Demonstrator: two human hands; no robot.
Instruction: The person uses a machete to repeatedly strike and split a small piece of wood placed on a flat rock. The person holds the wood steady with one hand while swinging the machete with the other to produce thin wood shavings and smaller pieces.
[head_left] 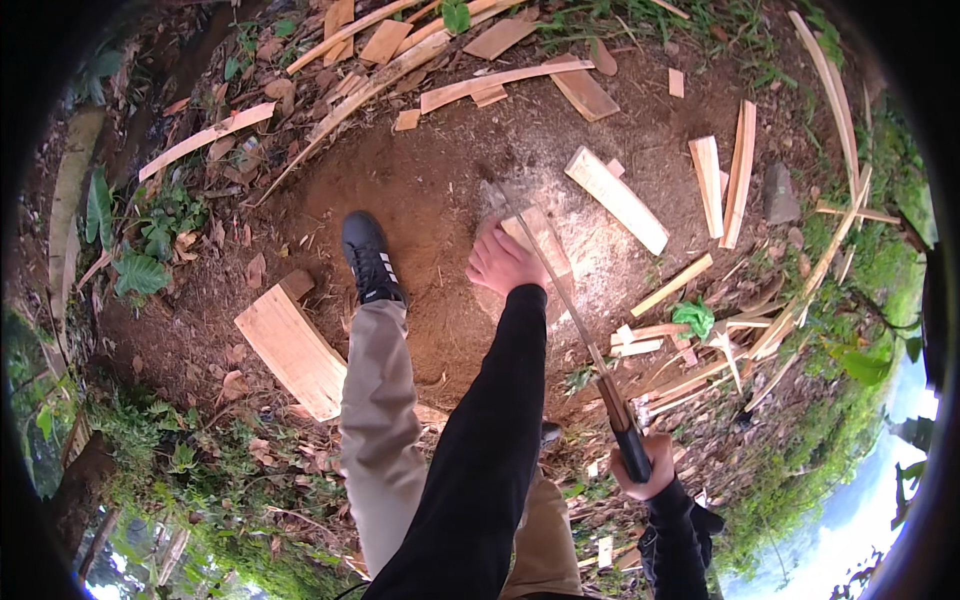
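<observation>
My right hand (648,468) is closed round the black handle of a long machete (580,325) at the lower right. Its thin blade slants up and to the left, and in this view it crosses over a short, pale wood block (545,238). My left hand (503,262) is at the block's left side, its fingers curled in against the wood. Whether the blade touches the block I cannot tell. Under them lies a pale, dusty patch (520,165) that looks like the top of a low base. My left forearm in a black sleeve hides part of the ground.
A thick plank (295,350) leans near my left leg, behind the dark shoe (366,250). Right of the block lies a split wood piece (617,200), with more sticks (738,175) beyond. Long strips (365,90) lie at the top. A green leafy clump (692,318) sits among offcuts.
</observation>
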